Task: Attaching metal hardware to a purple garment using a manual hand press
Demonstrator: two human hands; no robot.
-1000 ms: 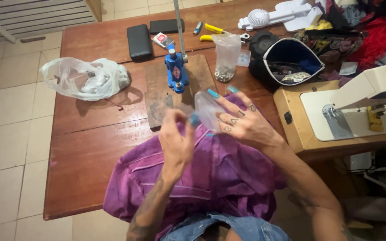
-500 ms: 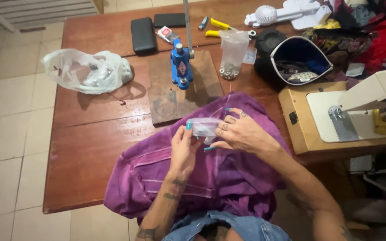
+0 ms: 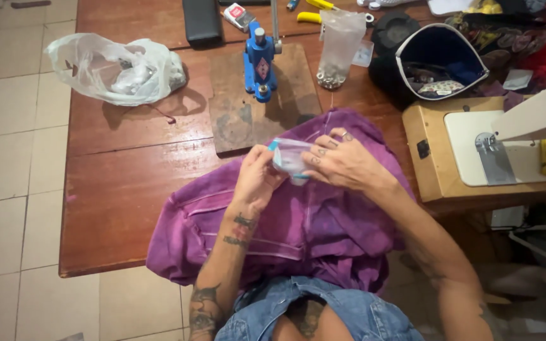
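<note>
Since it's just a small clear plastic bag point(image 3: 291, 158) with a blue strip along the top, it looks super light and floppy, probably a bit slick too, so pinching it by the edges near that strip seems like the safest grip. Right now it sits near the middle of the frame, held up over the purple garment point(image 3: 298, 221). Both hands are closed on it: the left hand point(image 3: 255, 180) pinches the left side, and the right hand point(image 3: 342, 161) has its fingers curled over the right side. What's inside I can't make out.

Underneath, the purple garment is soft and drapes off the bench point(image 3: 127, 183) toward the lap. Further up sits a blue hand press point(image 3: 259, 60) on a wooden board point(image 3: 235, 113), with a clear cup point(image 3: 337, 47) beside it. Upper left has a crumpled white plastic bag point(image 3: 118, 69), and far right a sewing machine point(image 3: 526, 126).
</note>
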